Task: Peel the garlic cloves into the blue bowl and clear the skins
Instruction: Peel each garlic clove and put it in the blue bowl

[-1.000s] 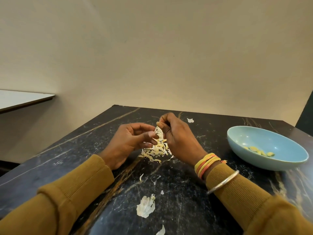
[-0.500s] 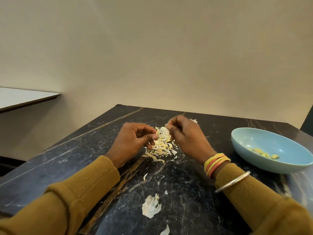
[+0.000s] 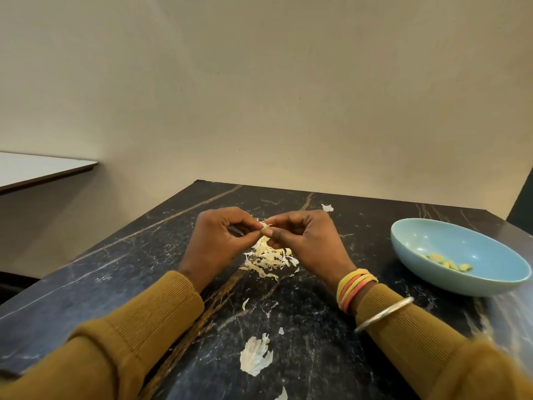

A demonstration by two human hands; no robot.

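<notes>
Above the skin pile (image 3: 266,256) on the table (image 3: 138,255), the left hand (image 3: 219,241) and right hand (image 3: 308,243) have risen from the heap and together pinch one garlic clove (image 3: 264,225), so peeling likely continues, with peeled cloves (image 3: 447,262) in the blue bowl (image 3: 461,241) well apart.
</notes>
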